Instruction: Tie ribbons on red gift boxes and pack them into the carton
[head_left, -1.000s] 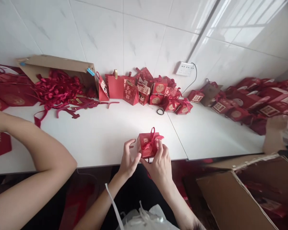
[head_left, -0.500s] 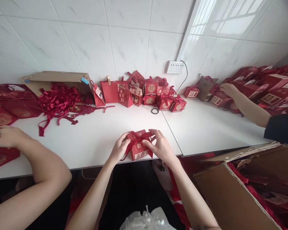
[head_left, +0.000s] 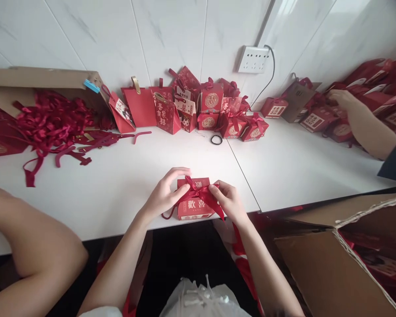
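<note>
Right hand (head_left: pixel 231 201) pinched shiny red ribbon bow (head_left: pixel 198 192) on red cardboard box (head_left: pixel 195 208), atop white worktop (head_left: pixel 125 185); left hand (head_left: pixel 163 193) curved at bow's other side, grip unclear.

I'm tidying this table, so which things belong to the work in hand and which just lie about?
In hand:
red box
ribbon bow on it, touched by left hand and right hand

Probably just lying about:
black ring
ribbon pile, perhaps supplies
bow-tied boxes

Likely a workshop; heaped red boxes (head_left: pixel 383 102); piled ribbons (head_left: pixel 53 115)
</note>
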The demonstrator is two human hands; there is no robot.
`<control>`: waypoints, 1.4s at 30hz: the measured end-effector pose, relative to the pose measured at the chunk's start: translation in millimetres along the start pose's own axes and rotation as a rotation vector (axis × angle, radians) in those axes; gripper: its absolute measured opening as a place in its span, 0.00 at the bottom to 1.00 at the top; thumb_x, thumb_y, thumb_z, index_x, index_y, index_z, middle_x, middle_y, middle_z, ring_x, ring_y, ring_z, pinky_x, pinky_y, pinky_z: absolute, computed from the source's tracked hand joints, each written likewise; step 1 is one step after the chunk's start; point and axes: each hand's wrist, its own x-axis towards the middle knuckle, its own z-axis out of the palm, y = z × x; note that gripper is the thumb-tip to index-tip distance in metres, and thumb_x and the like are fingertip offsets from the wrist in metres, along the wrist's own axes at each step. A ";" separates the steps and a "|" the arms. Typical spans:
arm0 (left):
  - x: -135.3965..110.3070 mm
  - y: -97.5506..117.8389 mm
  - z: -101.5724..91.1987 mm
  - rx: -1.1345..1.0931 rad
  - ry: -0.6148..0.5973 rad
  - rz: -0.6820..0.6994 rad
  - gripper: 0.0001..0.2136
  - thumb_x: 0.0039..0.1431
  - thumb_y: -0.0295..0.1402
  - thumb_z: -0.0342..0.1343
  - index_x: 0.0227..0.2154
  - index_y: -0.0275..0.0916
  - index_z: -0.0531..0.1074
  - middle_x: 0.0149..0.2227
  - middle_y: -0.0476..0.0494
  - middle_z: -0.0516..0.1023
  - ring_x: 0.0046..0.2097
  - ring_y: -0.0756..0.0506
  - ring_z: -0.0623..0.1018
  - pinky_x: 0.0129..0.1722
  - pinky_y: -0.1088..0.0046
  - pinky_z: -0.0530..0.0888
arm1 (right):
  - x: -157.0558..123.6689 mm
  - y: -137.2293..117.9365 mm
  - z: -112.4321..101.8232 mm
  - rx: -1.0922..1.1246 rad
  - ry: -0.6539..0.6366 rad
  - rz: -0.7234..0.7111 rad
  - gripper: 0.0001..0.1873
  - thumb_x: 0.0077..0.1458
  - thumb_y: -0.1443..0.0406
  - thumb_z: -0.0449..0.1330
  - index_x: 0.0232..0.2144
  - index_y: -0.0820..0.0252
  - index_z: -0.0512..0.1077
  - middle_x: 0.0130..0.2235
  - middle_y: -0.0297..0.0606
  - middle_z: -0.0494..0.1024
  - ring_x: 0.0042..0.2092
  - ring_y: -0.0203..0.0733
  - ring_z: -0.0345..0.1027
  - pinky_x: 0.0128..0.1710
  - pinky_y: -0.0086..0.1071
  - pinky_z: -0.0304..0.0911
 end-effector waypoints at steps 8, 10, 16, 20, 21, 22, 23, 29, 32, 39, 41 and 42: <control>-5.4 10.2 -8.8 0.177 0.004 0.114 0.09 0.59 0.41 0.53 0.28 0.43 0.70 0.33 0.48 0.76 0.41 0.44 0.74 0.49 0.63 0.70 | -4.9 -7.8 -1.9 -0.155 0.021 -0.044 0.18 0.56 0.52 0.54 0.25 0.60 0.66 0.24 0.32 0.68 0.26 0.35 0.62 0.26 0.28 0.58; -6.3 10.8 -10.4 0.149 -0.014 0.138 0.10 0.59 0.41 0.54 0.26 0.42 0.70 0.33 0.48 0.77 0.41 0.44 0.74 0.48 0.65 0.70 | -11.0 -12.4 -1.5 -0.299 0.183 -0.197 0.14 0.57 0.55 0.55 0.29 0.60 0.68 0.28 0.35 0.71 0.29 0.37 0.64 0.28 0.31 0.62; 0.0 7.1 -17.2 -0.015 -0.130 -0.026 0.14 0.58 0.45 0.53 0.28 0.40 0.72 0.32 0.47 0.76 0.36 0.46 0.75 0.38 0.72 0.71 | -38.1 -27.2 30.2 -0.725 0.264 -0.950 0.04 0.57 0.68 0.57 0.36 0.57 0.69 0.33 0.39 0.74 0.36 0.41 0.66 0.36 0.36 0.65; 6.5 4.5 -17.8 -0.072 -0.155 -0.066 0.14 0.56 0.46 0.55 0.27 0.39 0.72 0.29 0.49 0.76 0.33 0.48 0.75 0.33 0.75 0.71 | -36.1 -16.2 62.8 -0.993 0.108 -1.012 0.11 0.58 0.66 0.55 0.43 0.64 0.69 0.44 0.47 0.76 0.45 0.49 0.67 0.41 0.41 0.62; 8.0 4.2 -17.4 -0.083 -0.162 -0.062 0.15 0.55 0.46 0.56 0.27 0.39 0.72 0.29 0.49 0.76 0.32 0.48 0.75 0.33 0.75 0.71 | -33.3 -11.8 67.7 -1.043 0.117 -1.000 0.13 0.58 0.66 0.54 0.45 0.66 0.68 0.46 0.49 0.75 0.47 0.50 0.67 0.42 0.42 0.62; 9.3 4.0 -17.1 -0.093 -0.171 -0.059 0.15 0.55 0.47 0.55 0.28 0.39 0.72 0.29 0.48 0.76 0.32 0.47 0.75 0.33 0.74 0.71 | -30.5 -7.5 70.7 -1.082 0.128 -0.986 0.15 0.58 0.67 0.53 0.47 0.67 0.67 0.47 0.50 0.75 0.48 0.51 0.66 0.42 0.42 0.61; 10.4 3.7 -16.9 -0.101 -0.178 -0.052 0.15 0.55 0.47 0.55 0.28 0.38 0.72 0.30 0.47 0.76 0.33 0.47 0.75 0.33 0.74 0.72 | -28.1 -3.6 71.9 -1.110 0.138 -0.969 0.15 0.59 0.68 0.53 0.48 0.66 0.67 0.46 0.50 0.75 0.47 0.50 0.67 0.42 0.42 0.61; 12.0 -1.3 -14.8 -0.154 -0.181 0.023 0.16 0.48 0.47 0.60 0.33 0.39 0.72 0.33 0.44 0.77 0.35 0.45 0.76 0.36 0.70 0.73 | -25.5 9.9 61.5 -1.052 0.161 -1.005 0.07 0.61 0.67 0.52 0.36 0.59 0.71 0.42 0.42 0.77 0.47 0.43 0.68 0.48 0.38 0.60; 10.9 -3.8 -9.4 -0.194 -0.109 -0.008 0.16 0.46 0.46 0.61 0.33 0.39 0.72 0.33 0.44 0.78 0.36 0.44 0.77 0.38 0.68 0.75 | -28.1 14.4 57.9 -0.933 0.157 -1.006 0.08 0.61 0.69 0.51 0.33 0.58 0.69 0.40 0.40 0.77 0.45 0.40 0.69 0.51 0.39 0.61; 10.3 -1.4 -3.9 -0.166 -0.061 0.004 0.18 0.47 0.47 0.59 0.33 0.37 0.73 0.34 0.42 0.79 0.38 0.43 0.78 0.41 0.66 0.75 | -36.3 17.0 42.8 -0.380 0.251 -0.960 0.03 0.61 0.69 0.50 0.37 0.58 0.63 0.38 0.43 0.76 0.42 0.38 0.72 0.38 0.32 0.69; 10.2 1.7 -6.0 -0.148 -0.077 0.010 0.17 0.48 0.48 0.59 0.31 0.37 0.74 0.33 0.42 0.80 0.37 0.43 0.79 0.41 0.66 0.75 | -37.8 17.0 35.9 -0.353 0.235 -0.970 0.03 0.61 0.69 0.50 0.36 0.58 0.63 0.37 0.42 0.76 0.42 0.39 0.72 0.39 0.33 0.69; 10.0 3.5 -7.0 -0.139 -0.089 0.010 0.17 0.49 0.48 0.58 0.30 0.37 0.74 0.32 0.42 0.80 0.37 0.43 0.79 0.41 0.66 0.75 | -38.4 17.1 32.8 -0.345 0.227 -0.968 0.03 0.60 0.69 0.50 0.35 0.58 0.64 0.36 0.42 0.76 0.42 0.40 0.73 0.38 0.34 0.70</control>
